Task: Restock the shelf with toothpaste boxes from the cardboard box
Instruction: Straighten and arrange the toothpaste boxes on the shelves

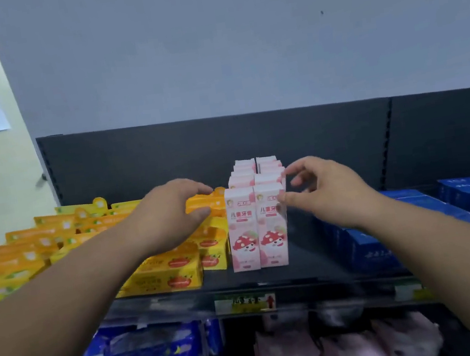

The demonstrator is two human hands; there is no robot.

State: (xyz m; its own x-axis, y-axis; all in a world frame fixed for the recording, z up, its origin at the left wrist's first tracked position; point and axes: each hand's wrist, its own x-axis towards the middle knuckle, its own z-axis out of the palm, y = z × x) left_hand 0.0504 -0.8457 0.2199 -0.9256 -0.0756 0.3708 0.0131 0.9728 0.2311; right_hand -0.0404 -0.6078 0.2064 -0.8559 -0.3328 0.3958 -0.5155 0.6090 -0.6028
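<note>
Open lane: bare shelf [309, 247] between the pink boxes [257, 226] and the blue boxes [368, 244] at right. The right hand [325, 191] fills the room above it, fingers [285, 198] touching the pink boxes. Left flank blocked: yellow boxes [163, 275] stand just beside the pink boxes. The back panel [163, 158] closes the far side. Room above all boxes is free.

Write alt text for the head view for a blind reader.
A left hand and right hand flank two rows of upright pink toothpaste boxes on a dark shelf, the right thumb touching one. Yellow boxes sit left of them, blue boxes right.
</note>
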